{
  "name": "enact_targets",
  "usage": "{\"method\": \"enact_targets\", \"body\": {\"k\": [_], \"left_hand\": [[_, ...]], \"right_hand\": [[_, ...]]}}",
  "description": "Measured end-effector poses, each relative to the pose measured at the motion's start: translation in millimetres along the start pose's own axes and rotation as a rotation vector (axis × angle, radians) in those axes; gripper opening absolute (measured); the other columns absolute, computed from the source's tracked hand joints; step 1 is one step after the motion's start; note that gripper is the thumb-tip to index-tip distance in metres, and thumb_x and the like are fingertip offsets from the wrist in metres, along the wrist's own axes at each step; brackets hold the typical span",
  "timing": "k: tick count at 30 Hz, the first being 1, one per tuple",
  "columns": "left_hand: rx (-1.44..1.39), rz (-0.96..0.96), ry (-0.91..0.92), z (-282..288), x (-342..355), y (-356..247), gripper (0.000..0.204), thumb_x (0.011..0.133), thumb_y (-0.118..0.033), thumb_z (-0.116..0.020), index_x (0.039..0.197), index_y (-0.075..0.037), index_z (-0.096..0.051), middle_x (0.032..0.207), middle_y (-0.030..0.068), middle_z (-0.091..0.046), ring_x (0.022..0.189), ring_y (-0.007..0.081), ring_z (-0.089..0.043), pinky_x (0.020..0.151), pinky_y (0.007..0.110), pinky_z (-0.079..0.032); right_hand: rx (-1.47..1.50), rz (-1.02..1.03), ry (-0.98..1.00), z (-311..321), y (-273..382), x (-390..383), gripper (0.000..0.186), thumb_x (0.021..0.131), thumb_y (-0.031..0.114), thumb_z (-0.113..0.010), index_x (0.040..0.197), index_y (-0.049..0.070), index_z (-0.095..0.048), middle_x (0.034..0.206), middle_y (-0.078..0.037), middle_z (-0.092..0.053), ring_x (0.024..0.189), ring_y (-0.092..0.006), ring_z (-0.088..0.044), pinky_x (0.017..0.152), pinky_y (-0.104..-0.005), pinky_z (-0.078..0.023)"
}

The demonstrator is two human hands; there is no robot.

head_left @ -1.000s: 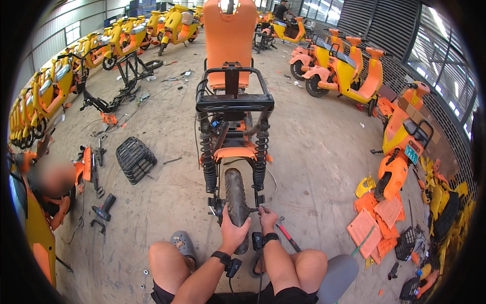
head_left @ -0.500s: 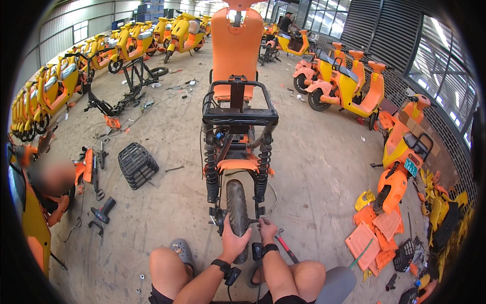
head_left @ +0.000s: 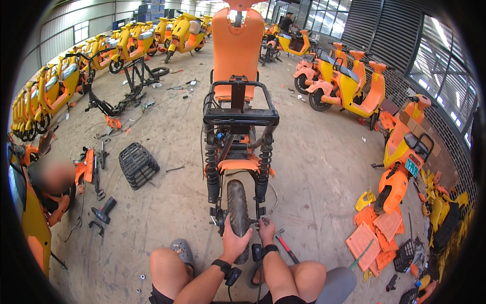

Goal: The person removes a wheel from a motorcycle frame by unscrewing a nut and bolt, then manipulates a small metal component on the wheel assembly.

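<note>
A: Nearest to the camera, the person is squatting on the concrete floor behind a stripped orange scooter. The left hand is lying over the rear tyre, palm wrapped on the tread and fingers closed around it.

B: And the right hand?

A: It is sitting just beside the tyre at the right end of the axle, fingers pinched together on something small there; what exactly, the view is not showing.

B: So the wheel is being steadied while the axle fastening is being worked.

A: That is looking likely. To do it well, the left hand should be keeping the tyre from turning while the right is working squarely on the fastening, not at an angle.

B: Any tools near?

A: A red-handled tool is lying on the floor just beside the right wrist. Further left, a black basket is resting well apart from the wheel, and parked yellow scooters are standing along the far wall.
</note>
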State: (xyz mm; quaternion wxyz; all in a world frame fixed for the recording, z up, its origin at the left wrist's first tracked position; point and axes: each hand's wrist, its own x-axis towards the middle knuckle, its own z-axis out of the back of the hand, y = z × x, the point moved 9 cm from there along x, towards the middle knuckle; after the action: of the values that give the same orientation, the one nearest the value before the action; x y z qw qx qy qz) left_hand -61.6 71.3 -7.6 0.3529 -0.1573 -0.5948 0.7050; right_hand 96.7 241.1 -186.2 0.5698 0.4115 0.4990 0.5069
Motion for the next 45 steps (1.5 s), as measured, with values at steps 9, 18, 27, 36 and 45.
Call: {"method": "enact_targets", "body": {"k": [9,18,27,36,45], "left_hand": [[-0.015,0.022,0.017,-1,-1,2,0.087,0.073,-0.022,-0.077,0.139,0.005,-0.028,0.114,0.0268,-0.059,0.101,0.0336,-0.062,0.089,0.040,-0.047],[-0.077,0.059,0.050,-2,0,-5,0.088,0.072,-0.023,-0.079,0.139,0.006,-0.029,0.125,0.0284,-0.052,0.114,0.0362,-0.055,0.096,0.040,-0.044],[-0.047,0.017,0.026,-2,-1,-7,0.089,0.072,-0.027,-0.078,0.140,0.003,-0.029,0.125,0.0283,-0.051,0.115,0.0387,-0.054,0.096,0.041,-0.044],[-0.051,0.028,-0.011,3,4,-4,0.090,0.071,-0.025,-0.078,0.141,0.001,-0.028,0.124,0.0286,-0.053,0.113,0.0395,-0.056,0.095,0.041,-0.046],[-0.126,0.094,0.059,2,4,-8,0.092,0.071,-0.025,-0.077,0.143,0.002,-0.026,0.133,0.0277,-0.046,0.119,0.0399,-0.051,0.099,0.040,-0.043]], "right_hand": [[0.029,-0.037,0.019,2,-7,3,0.028,0.088,0.015,-0.066,0.109,-0.004,-0.066,0.081,-0.012,-0.070,0.064,-0.0142,-0.066,0.055,-0.0271,-0.050],[0.101,-0.172,0.059,6,-16,7,0.030,0.089,0.018,-0.066,0.110,-0.002,-0.066,0.086,-0.010,-0.070,0.069,-0.0167,-0.067,0.059,-0.0296,-0.051],[0.179,-0.277,0.090,5,-16,0,0.038,0.092,0.020,-0.062,0.124,-0.002,-0.058,0.104,-0.010,-0.067,0.074,-0.0185,-0.067,0.059,-0.0281,-0.053],[0.095,-0.299,0.173,-5,3,-4,0.040,0.096,0.024,-0.055,0.128,-0.001,-0.053,0.107,-0.009,-0.066,0.081,-0.0201,-0.067,0.066,-0.0318,-0.055],[0.048,-0.163,0.169,4,-15,17,0.043,0.095,0.021,-0.058,0.122,-0.012,-0.054,0.116,-0.018,-0.063,0.098,-0.0245,-0.063,0.086,-0.0331,-0.049]]}}
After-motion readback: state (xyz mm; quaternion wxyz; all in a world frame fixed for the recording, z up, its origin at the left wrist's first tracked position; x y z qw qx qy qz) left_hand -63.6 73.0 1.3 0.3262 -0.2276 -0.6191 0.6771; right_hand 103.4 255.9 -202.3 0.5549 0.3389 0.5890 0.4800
